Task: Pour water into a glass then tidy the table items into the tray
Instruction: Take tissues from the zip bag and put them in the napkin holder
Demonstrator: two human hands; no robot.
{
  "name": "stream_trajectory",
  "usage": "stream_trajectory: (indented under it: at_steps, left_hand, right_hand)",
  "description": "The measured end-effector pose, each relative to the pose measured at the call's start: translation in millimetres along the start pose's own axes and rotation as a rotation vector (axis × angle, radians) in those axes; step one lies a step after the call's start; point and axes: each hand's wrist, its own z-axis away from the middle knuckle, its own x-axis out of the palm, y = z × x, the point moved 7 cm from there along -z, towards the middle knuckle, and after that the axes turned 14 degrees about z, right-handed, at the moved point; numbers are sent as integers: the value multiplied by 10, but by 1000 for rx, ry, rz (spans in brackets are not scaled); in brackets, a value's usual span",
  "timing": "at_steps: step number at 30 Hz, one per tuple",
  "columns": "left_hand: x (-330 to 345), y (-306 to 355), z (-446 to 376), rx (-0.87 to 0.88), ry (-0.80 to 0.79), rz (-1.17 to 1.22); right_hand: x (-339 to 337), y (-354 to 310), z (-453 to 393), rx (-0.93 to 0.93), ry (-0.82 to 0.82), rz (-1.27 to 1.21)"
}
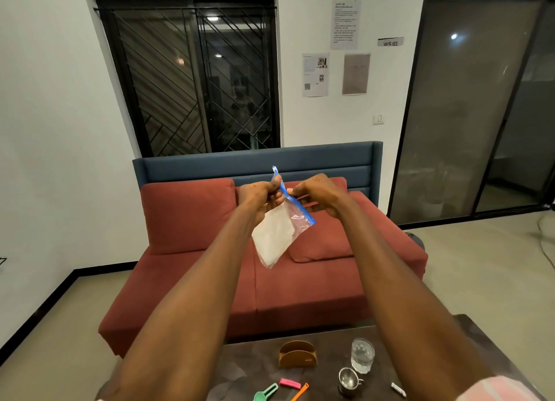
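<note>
Hands raised at chest height work a clear zip bag (279,229) with a blue seal strip, held in the air well above the desk (261,364) and in front of a red sofa (300,280). Left hand (261,195) pinches the upper end of the strip, its grip closed on the plastic; right hand (318,192) pinches the same strip a little lower, grip likewise narrow and holding the bag. White folded contents, possibly tissue or cloth, fill the lower half. Bag looks light, limp and slick, so the stiffer blue strip is judged the surest place to take hold; the thin film below would crumple or slide. On the desk below stand a glass (362,355) already holding water, a small steel cup (348,381) just beside it, a brown napkin holder (298,355), and 3 clips: green (265,393), pink (289,383) and orange (299,392). Pouring appears done; tidying remains. No tray is in view.
</note>
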Motion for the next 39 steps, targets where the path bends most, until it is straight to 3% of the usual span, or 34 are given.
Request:
stream_trajectory:
  at_steps: [5,8,15,23,28,32,34,39]
  left_hand:
    - [-69,-59,-10,-75,2,53]
    - [-120,-57,-11,-64,-5,17]
    - [-156,-125,-8,-74,-25,79]
    - [-207,-259,-43,-155,-8,124]
    - [-200,-222,-50,-95,34,81]
    - [-272,-125,-75,-8,63,-22]
    - [-333,-64,-85,60,67,-159]
    - [-238,6,-53,251,17,-358]
  right_hand:
    - [10,-7,10,-86,61,42]
    - [69,-20,26,-127,0,67]
    - [154,-25,20,-168,66,-35]
    - [197,-6,17,-146,111,-34]
    - [204,55,-21,-92,126,-89]
    - [89,211,-75,32,246,-177]
    - [-28,249,-76,16,334,-107]
    - [-125,28,55,-221,534,438]
